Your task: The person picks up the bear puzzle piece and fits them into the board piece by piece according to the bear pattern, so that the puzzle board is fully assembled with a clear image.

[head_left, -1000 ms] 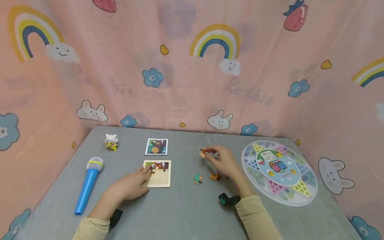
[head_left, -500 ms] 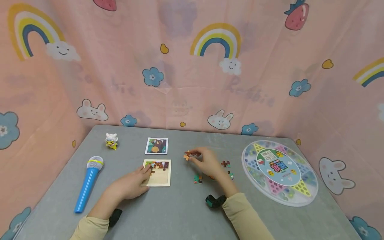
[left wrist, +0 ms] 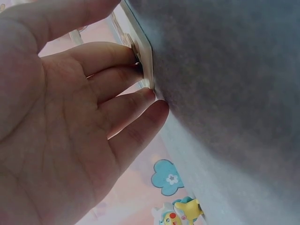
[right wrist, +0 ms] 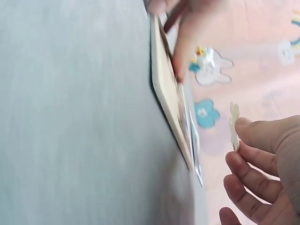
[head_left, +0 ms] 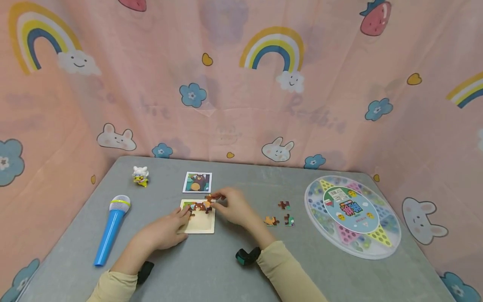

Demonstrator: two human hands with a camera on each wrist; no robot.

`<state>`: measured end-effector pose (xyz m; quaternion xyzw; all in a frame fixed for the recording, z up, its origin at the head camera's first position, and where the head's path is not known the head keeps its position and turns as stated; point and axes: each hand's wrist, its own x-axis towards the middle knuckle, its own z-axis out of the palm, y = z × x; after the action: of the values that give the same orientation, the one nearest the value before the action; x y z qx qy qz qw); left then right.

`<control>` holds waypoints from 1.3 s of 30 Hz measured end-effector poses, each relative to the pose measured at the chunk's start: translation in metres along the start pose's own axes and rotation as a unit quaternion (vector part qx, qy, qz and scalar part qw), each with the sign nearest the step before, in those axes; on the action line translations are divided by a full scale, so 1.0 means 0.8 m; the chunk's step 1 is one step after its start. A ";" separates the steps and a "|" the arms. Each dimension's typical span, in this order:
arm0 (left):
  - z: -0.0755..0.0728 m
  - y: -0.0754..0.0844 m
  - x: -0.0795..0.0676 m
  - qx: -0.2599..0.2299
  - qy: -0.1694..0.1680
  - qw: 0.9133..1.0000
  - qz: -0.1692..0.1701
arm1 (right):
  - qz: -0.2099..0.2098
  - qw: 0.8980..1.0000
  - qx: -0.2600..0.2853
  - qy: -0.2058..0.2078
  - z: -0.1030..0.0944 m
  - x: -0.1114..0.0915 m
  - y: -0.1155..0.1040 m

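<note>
A shallow wooden puzzle tray (head_left: 203, 225) lies at the middle left of the table, with bear pieces along its top part and bare wood below. My left hand (head_left: 170, 228) rests on its left edge, the fingers fairly straight; the left wrist view shows these fingertips against the tray's side (left wrist: 146, 56). Over the tray's upper right corner, my right hand (head_left: 235, 206) pinches a brown puzzle piece (head_left: 209, 198) between thumb and fingers. From the right wrist view, that puzzle piece (right wrist: 234, 125) stands on edge, apart from the tray (right wrist: 164, 96).
A bear picture card (head_left: 197, 183) lies just behind the tray. Loose puzzle pieces (head_left: 271, 221) sit right of the right forearm. Further right is a round Chinese checkers board (head_left: 351, 216). At left are a blue toy microphone (head_left: 110, 235) and a small figurine (head_left: 140, 176).
My right hand has carried the puzzle piece leftward from the loose pieces to the tray's upper right corner. Its forearm now hides the green piece. My left hand has stayed on the tray.
</note>
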<state>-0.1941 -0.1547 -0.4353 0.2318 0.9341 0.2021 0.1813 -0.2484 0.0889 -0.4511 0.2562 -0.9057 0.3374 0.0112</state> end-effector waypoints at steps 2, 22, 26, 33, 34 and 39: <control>0.000 -0.001 0.000 0.002 -0.002 1.000 -0.002 | -0.009 1.000 0.000 -0.010 0.007 0.004 -0.008; -0.002 0.001 -0.001 -0.002 0.003 1.000 0.000 | -0.047 0.998 -0.003 -0.042 0.045 0.002 -0.003; -0.001 0.003 -0.001 0.005 0.008 1.000 0.002 | -0.051 0.998 -0.003 -0.039 0.050 0.001 0.002; 0.000 0.005 -0.002 0.013 0.018 1.000 0.010 | -0.049 0.998 0.002 -0.028 0.054 0.000 0.003; -0.001 0.005 -0.002 0.011 0.018 1.000 0.017 | -0.049 0.998 0.002 -0.027 0.054 0.000 0.003; -0.003 0.006 -0.003 0.007 0.011 0.999 0.046 | -0.045 0.999 0.000 -0.028 0.054 -0.001 0.003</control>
<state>-0.1914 -0.1525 -0.4301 0.2736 0.9258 0.2059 0.1602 -0.2422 0.0644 -0.4859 0.3063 -0.8931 0.3294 0.0010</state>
